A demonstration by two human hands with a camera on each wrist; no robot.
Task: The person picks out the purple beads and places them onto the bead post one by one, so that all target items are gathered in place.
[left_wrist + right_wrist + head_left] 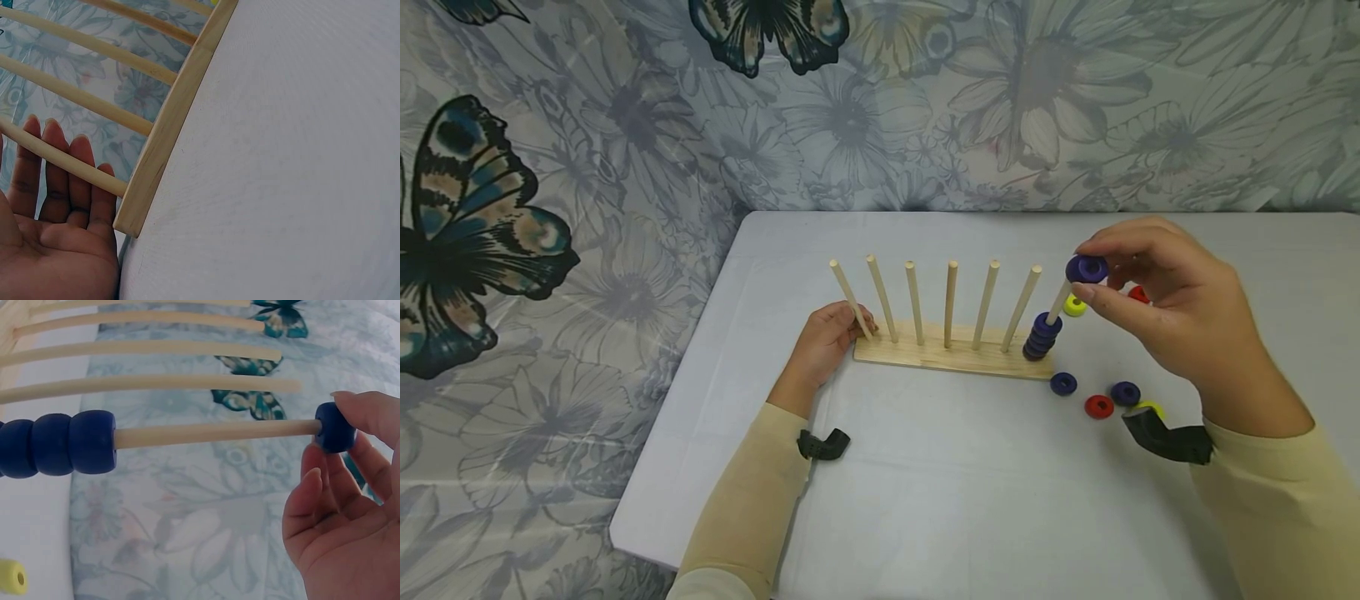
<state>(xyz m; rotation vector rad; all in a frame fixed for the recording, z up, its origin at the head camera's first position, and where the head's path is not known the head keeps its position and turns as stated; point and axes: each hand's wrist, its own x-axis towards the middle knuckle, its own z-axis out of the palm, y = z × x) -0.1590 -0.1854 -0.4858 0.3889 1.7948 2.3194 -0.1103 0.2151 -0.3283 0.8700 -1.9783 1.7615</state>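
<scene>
A wooden peg stand (955,357) with several upright pegs rests on the table. Its rightmost peg carries a stack of dark blue beads (1042,336), also in the right wrist view (53,444). My right hand (1180,317) pinches another dark blue bead (336,427) between thumb and fingers at that peg's top end; the peg tip meets the bead, and whether it is inside the hole is hidden. My left hand (831,337) is at the stand's left end, its fingers (57,169) extended behind the leftmost peg (69,164). The left thumb is mostly out of the left wrist view.
Loose beads lie by the stand's right end: a blue bead (1063,383), another blue one (1125,393), a red bead (1099,407) and a yellow bead (1075,306). A further red bead (1138,293) is partly behind my right hand. Flowered cloth (850,125) hangs behind the white table (925,483).
</scene>
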